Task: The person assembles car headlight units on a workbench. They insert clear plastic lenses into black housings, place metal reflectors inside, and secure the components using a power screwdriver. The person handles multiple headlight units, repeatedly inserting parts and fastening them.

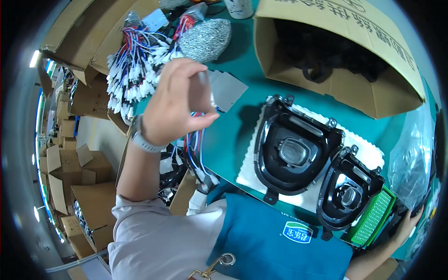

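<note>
My left hand (175, 100) is raised over the left of the table, fingers and thumb curled into a C. A thin, shiny, see-through edge shows between thumb and fingertips; I cannot make out the piece. Below that hand hang red, blue and white wires (194, 144). Two black headlight units (295, 151) with clear lenses lie side by side on a white foam sheet (249, 173), the smaller one (349, 196) to the right. At the far right, my right hand (409, 226) reaches beside a clear plastic bag (410, 158); its fingers are partly hidden among dark things.
An open cardboard box (322, 88) holding black parts stands at the back right. Bundled wires with white connectors (133, 74), a silvery wrapped bundle (205, 41) and grey cards (228, 89) lie at the back left. A green tray (373, 217) sits right; cardboard boxes (93, 210) stand left.
</note>
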Demonstrator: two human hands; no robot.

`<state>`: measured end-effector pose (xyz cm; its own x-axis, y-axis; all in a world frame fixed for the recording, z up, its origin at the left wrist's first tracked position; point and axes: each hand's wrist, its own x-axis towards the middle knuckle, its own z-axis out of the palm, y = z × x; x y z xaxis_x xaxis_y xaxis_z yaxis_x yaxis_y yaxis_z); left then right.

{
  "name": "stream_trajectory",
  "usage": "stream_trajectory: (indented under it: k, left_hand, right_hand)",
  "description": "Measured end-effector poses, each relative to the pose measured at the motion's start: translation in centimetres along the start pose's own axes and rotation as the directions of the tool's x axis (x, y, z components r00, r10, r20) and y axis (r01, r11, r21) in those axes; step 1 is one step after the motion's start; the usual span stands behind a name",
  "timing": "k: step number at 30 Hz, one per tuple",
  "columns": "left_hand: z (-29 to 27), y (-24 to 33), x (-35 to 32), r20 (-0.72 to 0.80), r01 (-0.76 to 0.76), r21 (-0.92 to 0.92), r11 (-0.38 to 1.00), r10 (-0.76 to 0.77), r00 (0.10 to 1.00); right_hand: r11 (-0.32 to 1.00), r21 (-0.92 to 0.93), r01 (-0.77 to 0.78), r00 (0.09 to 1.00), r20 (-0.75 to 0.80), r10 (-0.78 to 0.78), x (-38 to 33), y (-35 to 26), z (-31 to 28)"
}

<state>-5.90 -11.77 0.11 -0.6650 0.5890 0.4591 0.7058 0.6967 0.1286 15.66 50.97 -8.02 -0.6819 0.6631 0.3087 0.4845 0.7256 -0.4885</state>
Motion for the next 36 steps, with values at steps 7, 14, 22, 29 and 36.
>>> stream_trajectory:
  k: [7,14,22,29,36]
  left_hand:
    - [1.3,-2.8,0.1,0.082,0.174,-0.02,0.985,-0.172,0.982]
    - [-0.4,-0.1,-1.9,-0.372,-0.129,-0.629,0.767,-0.151,0.916]
    - [-1.5,3.4,-2.4,-0.189,-0.118,-0.721,0.683,-0.029,0.982]
    - [2.1,4.0,-2.5,-0.342,-0.209,-0.807,0.552,-0.148,0.928]
    - [2.4,4.7,-2.9,-0.287,-0.173,-0.853,0.492,-0.165,0.944]
  right_hand:
    - [1.0,-0.011,0.013,0.999,-0.031,-0.013,0.2,0.6,0.2]
    - [0.991,-0.128,0.042,0.998,-0.038,-0.048,-0.1,0.1,-0.3]
    - [0.997,-0.072,-0.01,0.999,-0.036,0.007,-0.3,0.6,-0.7]
    - [0.971,-0.234,-0.041,0.999,-0.028,0.035,-0.2,0.1,-1.9]
    - [0.98,-0.198,-0.022,1.0,0.013,0.025,0.4,2.7,-2.8]
